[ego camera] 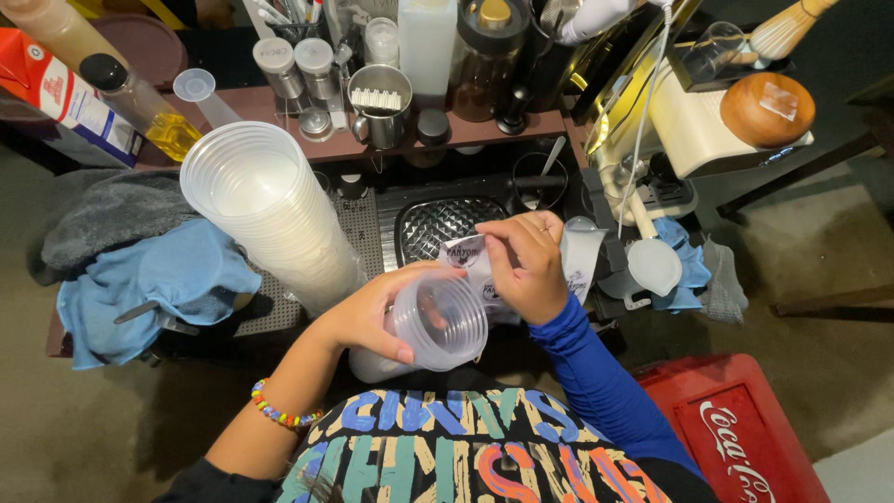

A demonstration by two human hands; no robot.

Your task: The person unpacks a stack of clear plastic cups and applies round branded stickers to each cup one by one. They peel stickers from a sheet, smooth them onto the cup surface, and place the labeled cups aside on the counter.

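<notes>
The clear plastic cup (pixel 440 321) lay tilted at lower centre of the frame, its mouth facing up, just right of a tall stack of clear cups (pixel 270 210) and a blue cloth (pixel 154 279) at left. The left hand (pixel 368 317) was wrapped around the cup's side. Right of it, the right hand (pixel 523 265) pinched a white sticker label (pixel 470 256) against the cup's rim.

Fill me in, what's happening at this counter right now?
A person holds a short stack of clear plastic cups tipped on its side in the left hand. The right hand pinches a white printed sticker just above the cups. A tall stack of cups stands to the left, beside a blue cloth.
</notes>
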